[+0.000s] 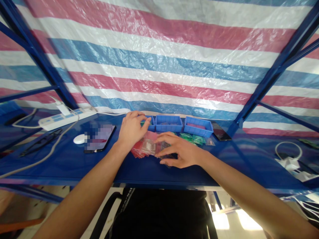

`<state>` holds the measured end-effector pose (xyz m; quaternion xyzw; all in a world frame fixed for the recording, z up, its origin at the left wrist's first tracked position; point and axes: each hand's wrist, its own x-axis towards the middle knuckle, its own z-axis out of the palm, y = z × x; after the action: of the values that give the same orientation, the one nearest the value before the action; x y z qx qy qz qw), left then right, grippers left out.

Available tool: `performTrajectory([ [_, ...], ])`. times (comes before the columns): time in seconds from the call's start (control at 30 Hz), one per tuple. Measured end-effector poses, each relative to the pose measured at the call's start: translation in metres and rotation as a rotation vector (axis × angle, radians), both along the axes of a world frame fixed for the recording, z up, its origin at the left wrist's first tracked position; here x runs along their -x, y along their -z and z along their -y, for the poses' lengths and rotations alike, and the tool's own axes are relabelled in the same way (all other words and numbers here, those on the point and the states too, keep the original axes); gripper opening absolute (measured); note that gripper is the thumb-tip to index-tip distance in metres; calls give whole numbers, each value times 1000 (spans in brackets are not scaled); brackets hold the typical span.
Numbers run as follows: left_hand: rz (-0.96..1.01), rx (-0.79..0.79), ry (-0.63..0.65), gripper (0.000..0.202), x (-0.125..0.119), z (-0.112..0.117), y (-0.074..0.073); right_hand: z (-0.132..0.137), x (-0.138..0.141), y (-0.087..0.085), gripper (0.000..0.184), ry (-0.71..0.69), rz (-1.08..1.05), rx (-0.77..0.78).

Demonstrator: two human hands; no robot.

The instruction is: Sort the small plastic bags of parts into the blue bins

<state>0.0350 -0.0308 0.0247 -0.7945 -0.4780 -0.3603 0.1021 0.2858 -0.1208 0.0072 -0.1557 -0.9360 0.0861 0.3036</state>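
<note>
left grip: cannot tell | right grip: apart, at packets | garment lettering (blurred)

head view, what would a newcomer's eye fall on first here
Probably the red, white and blue striped sheet filling most of the upper half. Next, near the centre, the left hand at the leftmost blue bin and the right hand over small packets. Between them, red packets stand out against the blue table.

From where I stand, lateral passage runs along the blue tabletop's near strip; packets and bins obstruct behind.
</note>
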Motion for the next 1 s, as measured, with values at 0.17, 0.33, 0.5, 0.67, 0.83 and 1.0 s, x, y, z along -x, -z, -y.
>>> performTrajectory([
  [0.17, 23, -16, 108, 39, -7, 3, 1, 9, 10, 3, 45, 1, 79, -63],
  [0.33, 74, -21, 201, 36, -13, 7, 0, 6, 10, 6, 53, 17, 6, -94],
  [0.5, 252, 97, 354, 37, -13, 16, -12, 0, 2, 3, 42, 89, -202, -54],
  [0.67, 403, 365, 551, 47, -18, 27, -17, -12, -8, 2, 20, 317, -457, 40],
  [0.83, 398, 404, 622, 54, -25, 26, -8, -31, -17, 11, 16, 434, -679, 219],
  [1.0, 520, 444, 641, 47, -28, 20, 0, -41, -16, 18, 35, 372, -856, 455],
])
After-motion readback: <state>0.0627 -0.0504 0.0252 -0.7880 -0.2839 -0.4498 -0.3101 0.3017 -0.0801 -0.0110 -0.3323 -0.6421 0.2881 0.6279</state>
